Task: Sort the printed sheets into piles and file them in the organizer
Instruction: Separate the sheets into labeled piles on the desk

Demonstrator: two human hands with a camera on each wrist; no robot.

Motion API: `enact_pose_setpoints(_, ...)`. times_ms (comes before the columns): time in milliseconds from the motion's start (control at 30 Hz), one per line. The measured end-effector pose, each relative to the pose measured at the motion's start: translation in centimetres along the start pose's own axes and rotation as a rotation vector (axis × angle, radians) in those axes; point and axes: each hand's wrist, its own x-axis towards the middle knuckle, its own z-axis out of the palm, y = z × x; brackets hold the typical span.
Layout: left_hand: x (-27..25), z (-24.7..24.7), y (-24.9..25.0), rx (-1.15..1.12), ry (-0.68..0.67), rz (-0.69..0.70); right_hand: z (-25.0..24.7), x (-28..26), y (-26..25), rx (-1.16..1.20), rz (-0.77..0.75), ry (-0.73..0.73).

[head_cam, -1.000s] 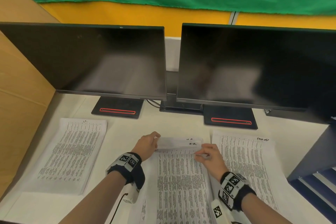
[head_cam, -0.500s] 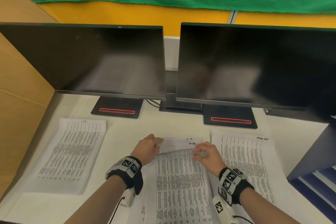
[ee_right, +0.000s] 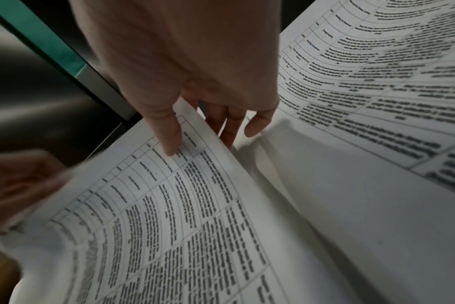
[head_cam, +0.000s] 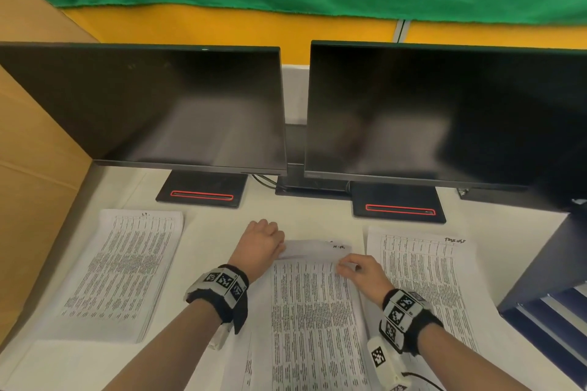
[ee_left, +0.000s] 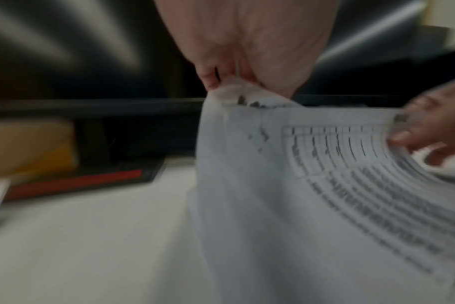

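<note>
Three piles of printed sheets lie in front of the monitors: a left pile (head_cam: 127, 270), a middle pile (head_cam: 314, 320) and a right pile (head_cam: 422, 282). My left hand (head_cam: 279, 247) pinches the far left corner of the middle pile's top sheet (ee_left: 286, 185), and the left wrist view shows that corner (ee_left: 234, 86) raised between thumb and fingers. My right hand (head_cam: 344, 267) holds the far right corner, thumb (ee_right: 169, 135) on top and fingers (ee_right: 226, 127) beneath the sheet (ee_right: 169, 216). The sheet's far edge is lifted off the pile. A dark blue organizer (head_cam: 546, 311) stands at the right edge.
Two dark monitors (head_cam: 152, 108) (head_cam: 444, 111) stand on black bases (head_cam: 201, 190) just behind the piles. A cardboard wall (head_cam: 35, 168) closes the left side. White desk (head_cam: 216, 232) shows between the left and middle piles.
Both hands stay at the middle pile's far edge. The left hand has shifted slightly farther away with the corner pinched, and the top sheet's far edge remains lifted.
</note>
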Motion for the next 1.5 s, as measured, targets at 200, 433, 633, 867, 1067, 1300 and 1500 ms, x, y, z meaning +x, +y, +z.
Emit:
enact_pose_setpoints(200, 0.1, -6.5, 0.3, -0.004, 0.262, -0.004, 0.1, 0.3, -0.1, 0.057, 0.030, 0.004)
enact_pose_setpoints(433, -0.1, -18.9, -6.2, -0.372, 0.788, -0.331, -0.3, 0.2, 0.3, 0.072, 0.069, -0.041)
enact_pose_setpoints(633, -1.3, -16.1, -9.4, -0.611, 0.296, -0.390, -0.4, 0.0, -0.3, 0.214, 0.186, -0.079)
enact_pose_setpoints(867, -1.8, -3.6, -2.8, -0.607, -0.148, -0.305, -0.6, 0.4, 0.2, 0.289, 0.282, -0.100)
enact_pose_setpoints(1067, -2.0, 2.7, 0.4, -0.676, -0.102, -0.422, -0.7, -0.4, -0.7, 0.372, 0.253, -0.173)
enact_pose_setpoints(1300, -1.0, 3.5, -1.0, -0.706, 0.012, -0.560, -0.2, -0.8, -0.3, 0.304, 0.138, -0.127)
enact_pose_setpoints(1500, 0.0, 2.9, -2.3, -0.689, -0.219, -0.530, -0.1, -0.8, -0.4, 0.235, 0.090, -0.173)
